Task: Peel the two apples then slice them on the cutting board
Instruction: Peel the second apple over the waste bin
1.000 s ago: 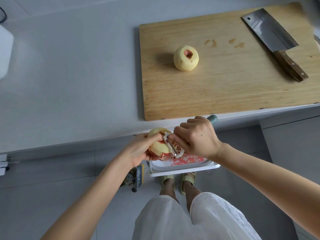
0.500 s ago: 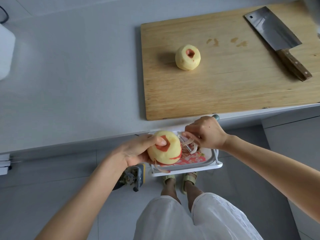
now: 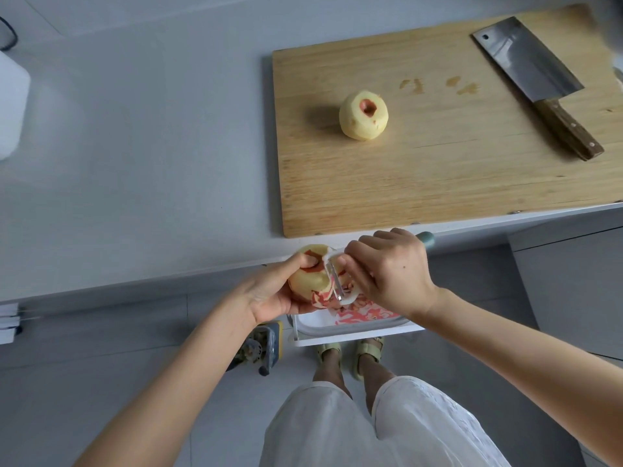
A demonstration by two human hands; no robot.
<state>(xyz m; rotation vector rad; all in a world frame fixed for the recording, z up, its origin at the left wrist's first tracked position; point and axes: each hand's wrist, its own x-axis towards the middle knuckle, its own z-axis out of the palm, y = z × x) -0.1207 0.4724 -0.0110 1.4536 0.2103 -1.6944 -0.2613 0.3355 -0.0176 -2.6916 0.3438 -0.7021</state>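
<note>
A peeled apple (image 3: 363,115) with a red patch at its stem hollow sits on the left part of the wooden cutting board (image 3: 438,176). My left hand (image 3: 269,293) grips a second apple (image 3: 308,281), mostly peeled, with red skin left near the top and bottom. My right hand (image 3: 391,269) grips a white peeler (image 3: 337,281) whose blade lies against that apple's right side. A strip of red peel hangs below the blade. Both hands work just off the counter's front edge, above a white bin (image 3: 350,326) holding peels.
A cleaver (image 3: 536,82) with a wooden handle lies at the board's right end. The grey counter (image 3: 151,163) stretches left, with a white container (image 3: 11,102) at its far left edge. On the floor below are my feet in sandals and a small yellow-blue device (image 3: 266,345).
The peeler, lifted off the apple half a second ago, is back against its right side. My left hand has turned the apple and drawn it closer to the counter edge.
</note>
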